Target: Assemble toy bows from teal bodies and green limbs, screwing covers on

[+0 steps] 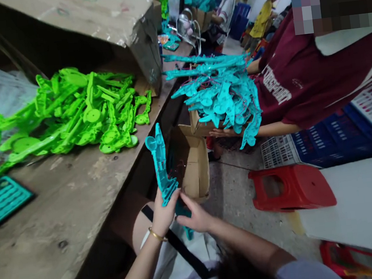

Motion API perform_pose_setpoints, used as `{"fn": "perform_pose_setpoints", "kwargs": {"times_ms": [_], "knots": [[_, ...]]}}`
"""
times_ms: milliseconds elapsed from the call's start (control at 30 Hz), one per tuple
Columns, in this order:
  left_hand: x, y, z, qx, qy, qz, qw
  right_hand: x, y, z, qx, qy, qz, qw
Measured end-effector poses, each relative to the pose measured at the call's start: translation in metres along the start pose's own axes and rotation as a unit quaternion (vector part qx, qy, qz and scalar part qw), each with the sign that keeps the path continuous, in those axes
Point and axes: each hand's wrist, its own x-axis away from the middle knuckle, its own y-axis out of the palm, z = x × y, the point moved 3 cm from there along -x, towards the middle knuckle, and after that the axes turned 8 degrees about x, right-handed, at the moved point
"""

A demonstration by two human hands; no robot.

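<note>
My left hand (165,212) is closed around a long teal plastic toy-gun shell half (160,158). The shell stands nearly upright out of my grip, its hollow ribbed inside showing, with thin dark-red wires along it. My right hand (198,215) is beside the left, thumb and fingers apart, its fingertips close to the shell's lower end. Between and below my hands, over my lap, more teal plastic (188,233) shows; I cannot tell whether it belongs to the same piece.
Bright green shells (91,110) lie heaped on the worktable (62,207) beside a large carton (118,19). An open cardboard box (197,167) is ahead. A co-worker in maroon (287,83) holds a box piled with teal shells (220,90). A red stool (295,187) stands right.
</note>
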Motion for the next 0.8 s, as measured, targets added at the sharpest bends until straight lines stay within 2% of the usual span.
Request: {"fn": "perform_pose_setpoints", "kwargs": {"times_ms": [67,133,200,267,333,400,433,500,567,667,733,800], "knots": [[0.001,-0.007,0.001,0.034,-0.021,0.022,0.999,-0.007,-0.012,-0.001,0.003,0.004,0.033,0.999],[0.002,-0.015,0.002,0.067,-0.051,0.031,0.996,-0.021,-0.032,0.004,-0.062,0.052,0.131,0.988],[0.004,-0.021,0.002,0.095,-0.070,0.036,0.992,-0.040,-0.058,0.013,-0.158,0.117,0.249,0.948],[0.006,-0.026,0.001,0.110,-0.070,0.037,0.991,-0.060,-0.088,0.023,-0.221,0.151,0.335,0.903],[0.007,-0.030,-0.003,0.111,-0.067,0.039,0.991,-0.077,-0.115,0.029,-0.240,0.157,0.374,0.882],[0.008,-0.033,-0.008,0.109,-0.071,0.043,0.991,-0.088,-0.134,0.034,-0.254,0.166,0.388,0.870],[0.009,-0.034,-0.009,0.108,-0.072,0.048,0.990,-0.091,-0.138,0.036,-0.257,0.172,0.386,0.869],[0.009,-0.036,-0.006,0.109,-0.065,0.063,0.990,-0.091,-0.132,0.038,-0.256,0.191,0.365,0.875],[0.008,-0.038,0.007,0.121,-0.050,0.082,0.988,-0.086,-0.110,0.040,-0.246,0.215,0.324,0.888],[0.003,-0.049,0.042,0.140,-0.033,0.108,0.984,-0.071,-0.070,0.029,-0.220,0.243,0.223,0.918],[-0.001,-0.069,0.069,0.126,-0.031,0.127,0.983,-0.057,-0.056,0.007,-0.208,0.248,0.144,0.935],[-0.004,-0.104,0.092,0.057,-0.026,0.152,0.986,-0.047,-0.063,-0.033,-0.179,0.220,0.043,0.958]]}}
